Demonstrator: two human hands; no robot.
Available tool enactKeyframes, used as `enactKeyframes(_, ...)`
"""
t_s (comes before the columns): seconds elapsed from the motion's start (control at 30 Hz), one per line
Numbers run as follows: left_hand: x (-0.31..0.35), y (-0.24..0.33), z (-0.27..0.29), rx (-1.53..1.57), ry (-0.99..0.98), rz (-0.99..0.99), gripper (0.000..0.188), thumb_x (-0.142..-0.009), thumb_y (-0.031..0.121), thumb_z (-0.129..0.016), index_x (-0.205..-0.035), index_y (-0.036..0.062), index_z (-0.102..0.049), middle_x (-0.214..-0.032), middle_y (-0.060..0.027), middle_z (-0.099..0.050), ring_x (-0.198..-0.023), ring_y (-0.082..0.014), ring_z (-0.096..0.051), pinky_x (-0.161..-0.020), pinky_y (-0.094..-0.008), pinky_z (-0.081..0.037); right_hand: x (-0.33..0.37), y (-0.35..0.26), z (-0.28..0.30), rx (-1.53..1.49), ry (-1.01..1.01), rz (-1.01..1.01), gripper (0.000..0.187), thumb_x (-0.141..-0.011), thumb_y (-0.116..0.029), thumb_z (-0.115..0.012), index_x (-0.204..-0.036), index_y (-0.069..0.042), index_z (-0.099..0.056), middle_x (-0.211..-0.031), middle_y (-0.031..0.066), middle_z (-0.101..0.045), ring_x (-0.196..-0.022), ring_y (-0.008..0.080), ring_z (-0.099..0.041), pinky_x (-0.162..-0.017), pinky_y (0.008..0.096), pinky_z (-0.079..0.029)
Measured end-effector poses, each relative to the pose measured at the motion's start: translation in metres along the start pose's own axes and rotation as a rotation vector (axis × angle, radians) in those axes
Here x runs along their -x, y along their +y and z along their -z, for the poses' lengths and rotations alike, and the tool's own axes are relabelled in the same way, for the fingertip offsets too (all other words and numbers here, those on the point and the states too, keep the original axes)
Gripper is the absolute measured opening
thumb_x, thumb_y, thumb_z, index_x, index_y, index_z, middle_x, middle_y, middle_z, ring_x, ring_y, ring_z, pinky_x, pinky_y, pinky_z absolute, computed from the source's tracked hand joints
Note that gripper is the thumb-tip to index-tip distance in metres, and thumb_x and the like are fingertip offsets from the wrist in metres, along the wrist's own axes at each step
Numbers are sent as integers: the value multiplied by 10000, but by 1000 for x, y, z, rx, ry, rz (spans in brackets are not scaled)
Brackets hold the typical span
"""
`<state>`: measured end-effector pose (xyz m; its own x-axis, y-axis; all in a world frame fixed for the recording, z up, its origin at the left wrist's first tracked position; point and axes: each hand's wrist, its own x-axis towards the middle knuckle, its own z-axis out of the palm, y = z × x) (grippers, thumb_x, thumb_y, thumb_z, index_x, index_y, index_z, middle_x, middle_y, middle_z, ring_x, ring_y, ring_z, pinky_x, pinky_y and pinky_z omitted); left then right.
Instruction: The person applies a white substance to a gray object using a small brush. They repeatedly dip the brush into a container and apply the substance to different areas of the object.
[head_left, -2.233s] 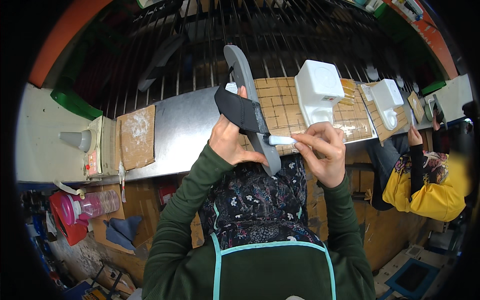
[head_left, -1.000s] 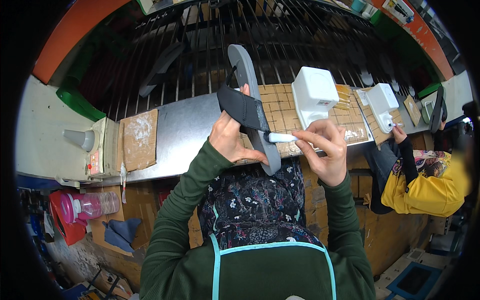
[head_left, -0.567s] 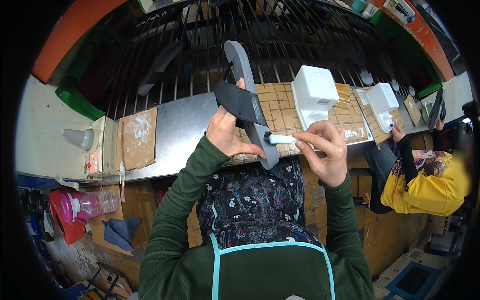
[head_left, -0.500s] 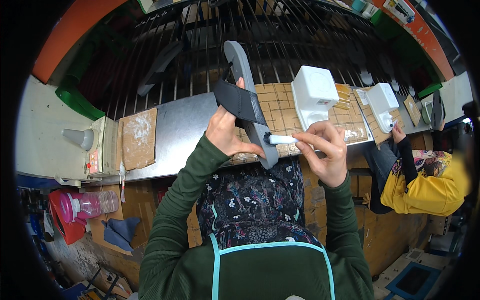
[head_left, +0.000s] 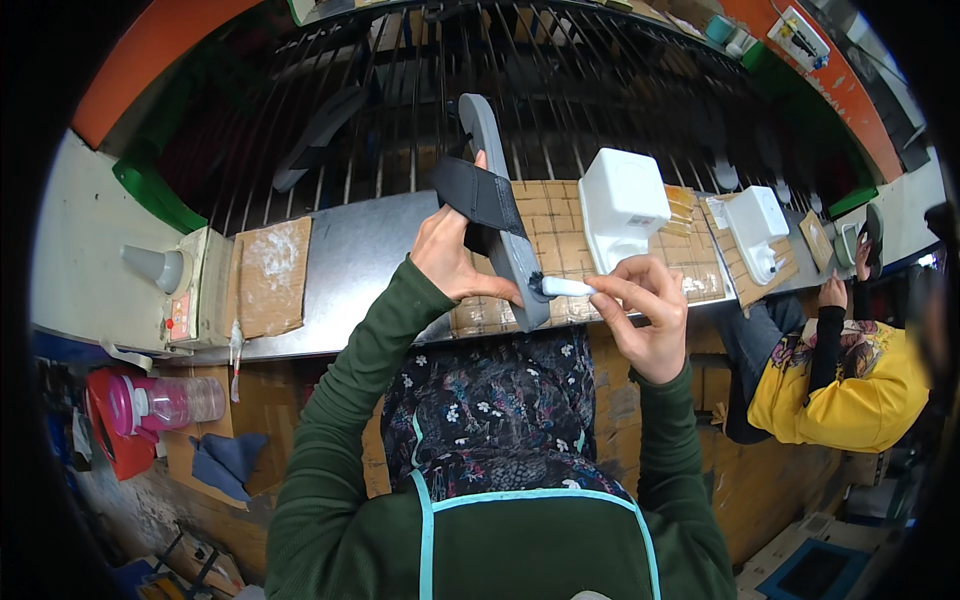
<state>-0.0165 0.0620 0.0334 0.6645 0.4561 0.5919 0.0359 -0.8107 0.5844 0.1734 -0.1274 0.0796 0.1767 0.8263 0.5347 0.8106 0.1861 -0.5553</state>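
My left hand is closed around a grey-soled sandal with a wide black strap. Its fingers pass under the strap, and its thumb presses along the sole near the lower end. The sandal is tilted up on edge above the bench. In my right hand a small brush with a white handle is pinched between thumb and fingers. Its dark bristles touch the sole's side near the lower end, beside my left thumb.
A white container stands on taped cardboard ahead, another white container further right. Behind runs a rack of metal bars carrying another sandal. A grey-nozzled device stands left. A person in yellow works at right.
The brush has stayed at the sole's lower end, its bristles still touching. The whole view has shifted slightly. At right, the other person's hand has left the white container, moving further right toward a sandal.
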Motion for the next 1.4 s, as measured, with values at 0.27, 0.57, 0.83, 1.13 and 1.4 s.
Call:
enactKeyframes(0.27,-9,0,1,101,-39,134,1405,-414,424,-951,-1507,-12,-183,-1244,-228,-573,-1172,-318,-576,-1013,-372,-439,-5,-1,4,35,37,65,217,-733,-110,-779,-949,-125,-762,-849,-14,-597,-636,105,-469,-728,293,-281)
enactKeyframes(0.57,-19,0,-12,448,-12,323,1314,-483,354,-940,-1512,9,-199,-1263,-186,-564,-1197,-268,-536,-1038,-338,-403,-14,-2,13,10,47,102,230,-745,12,-755,-963,-63,-754,-889,51,-578,-805,150,-501,-618,244,-445)
enactKeyframes(0.83,-28,3,-19,725,-36,442,995,-606,278,-920,-1396,9,-379,-1247,-145,-553,-1207,-246,-516,-1058,-383,-396,-28,-3,23,32,73,169,226,-749,14,-757,-961,-62,-753,-894,49,-570,-791,138,-503,-618,240,-449)
enactKeyframes(1.13,-36,6,-29,894,-68,548,620,-806,67,-749,-1349,27,-453,-1157,-74,-615,-1051,-140,-603,-933,-322,-509,-40,-9,30,47,131,195,266,-707,-83,-786,-970,-112,-763,-827,1,-603,-691,119,-512,-745,308,-289)
enactKeyframes(1.4,-29,1,-46,1196,-123,628,639,-849,406,-688,-1273,-9,-451,-1113,-105,-639,-981,-202,-666,-823,-369,-582,-49,-12,37,55,124,242,255,-712,-83,-784,-964,-118,-761,-835,0,-605,-705,123,-525,-747,311,-291)
